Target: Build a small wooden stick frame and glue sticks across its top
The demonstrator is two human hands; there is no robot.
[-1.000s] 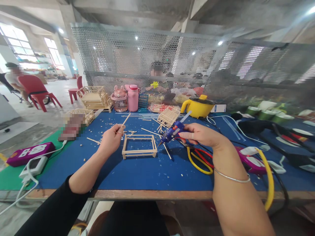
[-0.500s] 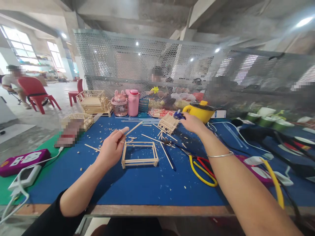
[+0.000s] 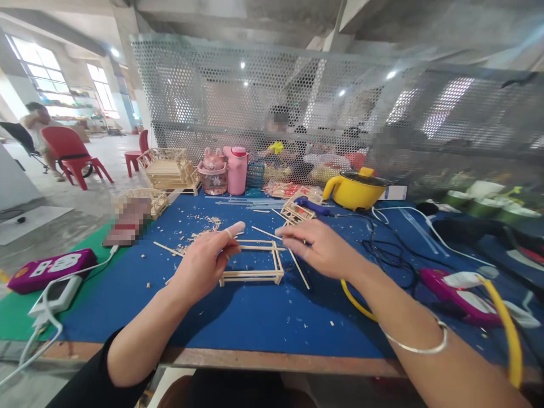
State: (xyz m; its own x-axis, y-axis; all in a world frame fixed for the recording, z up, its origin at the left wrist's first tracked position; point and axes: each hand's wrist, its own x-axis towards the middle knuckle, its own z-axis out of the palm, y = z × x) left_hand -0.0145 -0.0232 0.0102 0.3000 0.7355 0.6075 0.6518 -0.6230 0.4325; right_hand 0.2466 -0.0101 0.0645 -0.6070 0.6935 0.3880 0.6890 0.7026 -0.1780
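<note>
Covering most of the view, the blue tabletop (image 3: 255,323) carries the wooden frame (image 3: 255,278), centred between both hands. Right hand (image 3: 312,243) by its rear right corner, fingers drawn in, can't tell if holding. Left hand (image 3: 208,258) at left end, grip narrow, seemingly on a thin stick (image 3: 263,247) along the rear. Best: support both stick ends, align with rear rail, press lightly, avoid skewing frame.
</note>
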